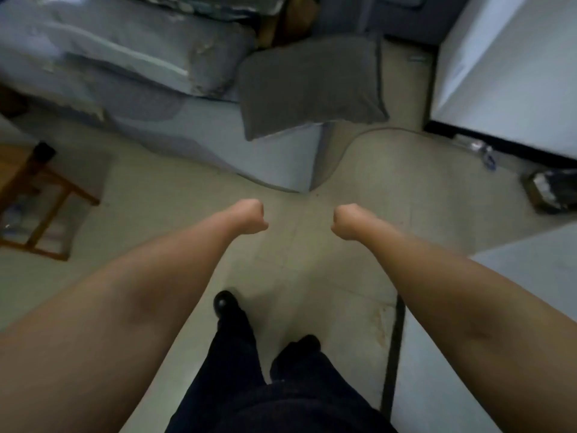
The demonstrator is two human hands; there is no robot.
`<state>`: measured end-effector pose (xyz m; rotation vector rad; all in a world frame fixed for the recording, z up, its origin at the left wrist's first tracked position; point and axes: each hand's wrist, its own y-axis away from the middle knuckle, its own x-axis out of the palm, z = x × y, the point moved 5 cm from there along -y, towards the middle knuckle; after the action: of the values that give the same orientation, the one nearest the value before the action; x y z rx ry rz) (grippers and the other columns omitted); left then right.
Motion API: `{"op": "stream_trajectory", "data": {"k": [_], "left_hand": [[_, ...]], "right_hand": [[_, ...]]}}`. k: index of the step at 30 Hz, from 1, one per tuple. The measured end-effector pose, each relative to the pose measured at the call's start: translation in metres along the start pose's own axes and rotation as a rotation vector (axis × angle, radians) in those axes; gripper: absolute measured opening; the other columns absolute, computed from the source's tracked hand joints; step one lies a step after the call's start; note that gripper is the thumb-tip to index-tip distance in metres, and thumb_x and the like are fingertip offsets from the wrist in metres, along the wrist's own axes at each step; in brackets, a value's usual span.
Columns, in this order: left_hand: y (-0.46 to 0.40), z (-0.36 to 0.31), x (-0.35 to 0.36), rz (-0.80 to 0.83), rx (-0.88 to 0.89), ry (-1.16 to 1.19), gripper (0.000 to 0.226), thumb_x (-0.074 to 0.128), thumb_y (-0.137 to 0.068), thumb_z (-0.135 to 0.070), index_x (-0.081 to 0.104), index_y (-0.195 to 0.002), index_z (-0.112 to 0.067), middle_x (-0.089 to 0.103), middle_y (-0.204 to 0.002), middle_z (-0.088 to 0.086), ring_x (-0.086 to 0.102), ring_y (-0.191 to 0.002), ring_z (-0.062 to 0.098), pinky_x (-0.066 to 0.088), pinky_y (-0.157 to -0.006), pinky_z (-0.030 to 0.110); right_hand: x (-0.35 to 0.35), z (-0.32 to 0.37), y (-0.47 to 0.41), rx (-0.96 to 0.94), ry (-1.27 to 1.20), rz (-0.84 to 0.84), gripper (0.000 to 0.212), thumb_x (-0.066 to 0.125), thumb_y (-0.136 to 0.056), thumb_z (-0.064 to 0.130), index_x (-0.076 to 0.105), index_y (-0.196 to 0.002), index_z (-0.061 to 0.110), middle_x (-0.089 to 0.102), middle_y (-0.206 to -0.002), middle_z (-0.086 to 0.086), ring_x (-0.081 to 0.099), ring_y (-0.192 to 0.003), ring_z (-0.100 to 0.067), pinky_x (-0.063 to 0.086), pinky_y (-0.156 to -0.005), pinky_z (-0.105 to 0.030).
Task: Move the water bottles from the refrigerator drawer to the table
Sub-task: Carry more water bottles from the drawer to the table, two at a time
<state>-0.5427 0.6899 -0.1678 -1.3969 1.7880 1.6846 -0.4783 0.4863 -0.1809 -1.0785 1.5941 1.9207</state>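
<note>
Head view: left hand [251, 217] and right hand [345, 220] fisted, empty; refrigerator [505, 73] far right, nearer right hand.

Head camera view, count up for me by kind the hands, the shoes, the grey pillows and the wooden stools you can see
Hands: 2, the left hand and the right hand, both curled, holding nothing
Shoes: 2, one black shoe ahead of the other shoe
Grey pillows: 1, the pillow
Wooden stools: 1, the stool
Total: 6

head view | from above, facing forward-down | floor [312, 260] near | single view
</note>
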Motion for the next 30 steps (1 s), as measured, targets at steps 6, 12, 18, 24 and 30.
{"op": "stream_trajectory", "data": {"k": [6, 12, 18, 24, 30], "left_hand": [[0.023, 0.134, -0.025, -0.047, -0.18, 0.121, 0.03, 0.057, -0.087, -0.021, 0.066, -0.108, -0.001, 0.066, -0.115, 0.018, 0.062, -0.106, 0.031, 0.049, -0.085, 0.032], [0.041, 0.254, -0.062, -0.108, -0.269, 0.183, 0.027, 0.055, -0.089, -0.018, 0.065, -0.105, 0.002, 0.065, -0.113, 0.021, 0.062, -0.105, 0.033, 0.049, -0.082, 0.033], [0.089, 0.382, -0.094, -0.211, -0.427, 0.288, 0.032, 0.055, -0.091, -0.02, 0.062, -0.115, 0.0, 0.063, -0.118, 0.018, 0.06, -0.109, 0.032, 0.049, -0.087, 0.034], [0.156, 0.489, -0.081, -0.272, -0.611, 0.471, 0.03, 0.056, -0.09, -0.023, 0.06, -0.111, -0.001, 0.062, -0.116, 0.018, 0.06, -0.105, 0.032, 0.049, -0.085, 0.037], [0.21, 0.572, -0.065, -0.308, -0.783, 0.608, 0.024, 0.054, -0.09, -0.02, 0.065, -0.102, -0.002, 0.066, -0.11, 0.018, 0.061, -0.1, 0.03, 0.044, -0.076, 0.031]], "right_hand": [[-0.028, 0.153, -0.024, -0.241, 0.182, -0.012, 0.029, 0.04, -0.094, 0.016, 0.06, -0.112, 0.006, 0.06, -0.118, -0.014, 0.058, -0.099, -0.033, 0.046, -0.079, -0.034], [-0.041, 0.301, -0.035, -0.387, 0.33, -0.031, 0.034, 0.04, -0.094, 0.017, 0.062, -0.118, 0.005, 0.06, -0.125, -0.013, 0.058, -0.112, -0.034, 0.048, -0.086, -0.037], [-0.05, 0.447, -0.034, -0.554, 0.436, -0.055, 0.035, 0.042, -0.096, 0.017, 0.062, -0.123, 0.006, 0.059, -0.129, -0.008, 0.057, -0.118, -0.031, 0.05, -0.091, -0.038], [-0.037, 0.577, -0.02, -0.698, 0.488, -0.058, 0.032, 0.046, -0.096, 0.019, 0.061, -0.121, 0.005, 0.061, -0.124, -0.017, 0.057, -0.115, -0.034, 0.046, -0.092, -0.038], [-0.003, 0.704, 0.001, -0.931, 0.693, 0.01, 0.035, 0.035, -0.099, 0.015, 0.06, -0.122, 0.004, 0.06, -0.126, -0.016, 0.058, -0.111, -0.032, 0.05, -0.095, -0.04]]}}
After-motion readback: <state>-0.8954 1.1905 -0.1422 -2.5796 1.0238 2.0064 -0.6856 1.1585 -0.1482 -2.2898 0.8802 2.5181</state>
